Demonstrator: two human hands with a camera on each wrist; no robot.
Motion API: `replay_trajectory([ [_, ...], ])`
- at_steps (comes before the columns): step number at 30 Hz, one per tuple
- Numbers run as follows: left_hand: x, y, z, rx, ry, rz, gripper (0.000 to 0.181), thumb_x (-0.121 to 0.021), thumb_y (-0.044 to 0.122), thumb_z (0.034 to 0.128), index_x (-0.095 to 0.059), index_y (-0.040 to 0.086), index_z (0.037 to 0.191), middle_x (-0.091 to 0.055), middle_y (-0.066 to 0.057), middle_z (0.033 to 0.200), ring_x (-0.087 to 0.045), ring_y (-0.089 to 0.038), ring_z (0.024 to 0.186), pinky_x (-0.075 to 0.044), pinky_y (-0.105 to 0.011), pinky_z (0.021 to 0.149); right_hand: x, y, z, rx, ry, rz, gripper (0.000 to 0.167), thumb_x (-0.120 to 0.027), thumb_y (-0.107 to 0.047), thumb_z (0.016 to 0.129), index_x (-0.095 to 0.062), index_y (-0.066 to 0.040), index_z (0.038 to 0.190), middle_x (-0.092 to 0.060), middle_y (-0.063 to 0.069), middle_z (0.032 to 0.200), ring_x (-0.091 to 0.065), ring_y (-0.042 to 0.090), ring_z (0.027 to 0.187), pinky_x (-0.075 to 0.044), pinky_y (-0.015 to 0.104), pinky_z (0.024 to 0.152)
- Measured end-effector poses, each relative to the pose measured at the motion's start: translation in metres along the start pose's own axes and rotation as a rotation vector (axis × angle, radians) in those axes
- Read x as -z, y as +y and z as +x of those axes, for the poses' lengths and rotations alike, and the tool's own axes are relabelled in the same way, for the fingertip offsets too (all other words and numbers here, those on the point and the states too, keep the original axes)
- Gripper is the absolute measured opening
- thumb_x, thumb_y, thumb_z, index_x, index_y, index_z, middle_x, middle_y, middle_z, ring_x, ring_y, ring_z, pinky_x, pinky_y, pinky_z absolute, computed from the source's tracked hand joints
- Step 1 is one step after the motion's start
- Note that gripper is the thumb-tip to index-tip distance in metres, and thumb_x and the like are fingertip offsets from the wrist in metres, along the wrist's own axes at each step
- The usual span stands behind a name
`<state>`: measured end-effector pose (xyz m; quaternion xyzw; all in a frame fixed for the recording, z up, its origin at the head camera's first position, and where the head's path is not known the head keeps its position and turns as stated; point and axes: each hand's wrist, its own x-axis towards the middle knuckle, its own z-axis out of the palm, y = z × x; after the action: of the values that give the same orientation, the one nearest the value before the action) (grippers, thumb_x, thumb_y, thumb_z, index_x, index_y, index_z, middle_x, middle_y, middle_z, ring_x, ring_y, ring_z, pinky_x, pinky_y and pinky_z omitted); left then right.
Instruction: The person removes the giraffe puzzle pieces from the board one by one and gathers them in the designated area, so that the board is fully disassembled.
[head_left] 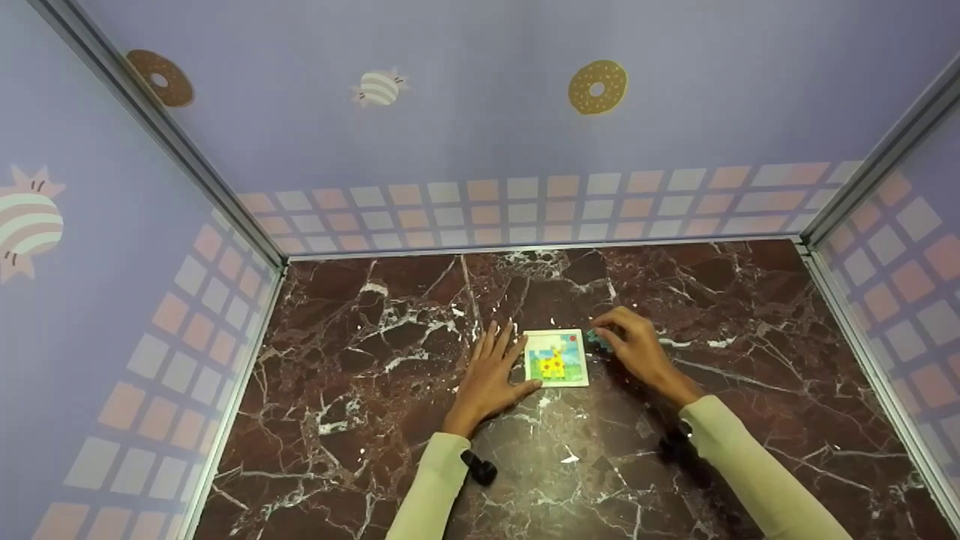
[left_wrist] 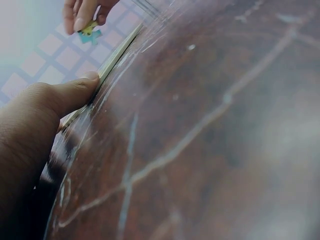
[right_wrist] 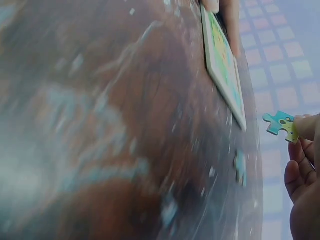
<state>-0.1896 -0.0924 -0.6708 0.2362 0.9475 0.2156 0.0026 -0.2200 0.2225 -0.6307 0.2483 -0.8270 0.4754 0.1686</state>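
A square giraffe jigsaw puzzle in a pale frame [head_left: 555, 358] lies on the marble-patterned table, with a bare pale area at its upper left. My left hand [head_left: 489, 381] rests along its left side, fingers straight and spread, thumb touching the lower-left edge. Just right of the frame, my right hand [head_left: 640, 351] pinches a puzzle piece [right_wrist: 281, 124] between thumb and fingers, held above the table. That piece is teal and yellow with dark spots. Another piece [right_wrist: 240, 168] lies on the table near the frame in the right wrist view; its picture is too blurred to make out.
The dark red marble-patterned table [head_left: 360, 420] has white veins. A lilac back wall [head_left: 480, 135] with printed donuts, sweets and tiles rises behind it. Side walls [head_left: 97, 315] stand to the left and right, with metal strips at the corners.
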Motion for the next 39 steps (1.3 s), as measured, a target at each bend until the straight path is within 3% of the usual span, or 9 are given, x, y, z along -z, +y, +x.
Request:
replay_trajectory([
  [3,-0.001,0.0,0.001,0.004,-0.003,0.004,0.096,-0.064,0.073,0.1001,-0.036,0.02,0.175,-0.017,-0.012,0.184,-0.003,-0.04,0.171,-0.008,-0.058,0.138,0.01,0.005,-0.007,-0.029,0.037,0.014,0.012,-0.08,0.011,0.094,-0.08,0.006,0.104,-0.075,0.016,0.097,-0.063,0.014,0.078,-0.048,0.013,0.07],
  [11,-0.001,0.0,0.0,0.009,-0.011,-0.003,0.097,-0.063,0.075,0.0999,-0.035,0.02,0.175,-0.014,-0.011,0.185,-0.002,-0.04,0.171,-0.007,-0.058,0.138,0.028,0.019,-0.025,-0.106,0.159,0.017,0.016,-0.08,0.017,0.089,-0.081,0.005,0.099,-0.075,0.02,0.093,-0.065,0.015,0.08,-0.05,0.009,0.074],
  [18,0.001,0.0,0.0,-0.01,0.012,-0.005,0.096,-0.065,0.073,0.0993,-0.038,0.018,0.174,-0.018,-0.014,0.184,-0.006,-0.043,0.17,-0.01,-0.06,0.137,0.041,0.009,-0.032,-0.223,0.238,-0.015,0.012,-0.079,0.019,0.089,-0.078,0.011,0.098,-0.076,0.023,0.094,-0.068,0.019,0.081,-0.049,0.009,0.074],
  [23,0.0,0.0,0.0,-0.003,0.003,0.005,0.096,-0.063,0.074,0.0997,-0.037,0.02,0.174,-0.017,-0.013,0.184,-0.004,-0.041,0.17,-0.008,-0.059,0.138,0.052,-0.006,-0.034,-0.333,0.199,0.064,0.008,-0.076,0.016,0.094,-0.075,0.015,0.103,-0.075,0.029,0.096,-0.067,0.017,0.083,-0.05,0.011,0.073],
  [26,0.0,0.0,0.001,0.008,-0.009,0.005,0.097,-0.062,0.076,0.0995,-0.036,0.021,0.175,-0.015,-0.011,0.185,-0.002,-0.04,0.171,-0.007,-0.058,0.138,0.056,0.001,-0.035,-0.385,0.151,0.085,0.008,-0.076,0.012,0.097,-0.074,0.014,0.105,-0.075,0.03,0.097,-0.066,0.015,0.081,-0.05,0.011,0.07],
  [32,0.0,-0.001,0.0,0.023,-0.027,-0.005,0.096,-0.062,0.075,0.1006,-0.033,0.022,0.175,-0.013,-0.011,0.185,0.0,-0.038,0.171,-0.005,-0.058,0.138,0.051,0.039,-0.038,-0.405,0.076,0.025,0.005,-0.082,0.002,0.097,-0.08,0.0,0.102,-0.079,0.016,0.094,-0.066,0.007,0.078,-0.05,0.012,0.068],
  [39,0.0,-0.001,0.0,0.003,-0.01,-0.012,0.095,-0.063,0.074,0.1003,-0.037,0.02,0.174,-0.016,-0.013,0.184,-0.002,-0.041,0.171,-0.006,-0.058,0.138,0.045,0.04,-0.035,-0.404,0.049,0.002,0.006,-0.082,0.001,0.097,-0.08,-0.002,0.102,-0.079,0.013,0.095,-0.067,0.009,0.082,-0.051,0.013,0.073],
])
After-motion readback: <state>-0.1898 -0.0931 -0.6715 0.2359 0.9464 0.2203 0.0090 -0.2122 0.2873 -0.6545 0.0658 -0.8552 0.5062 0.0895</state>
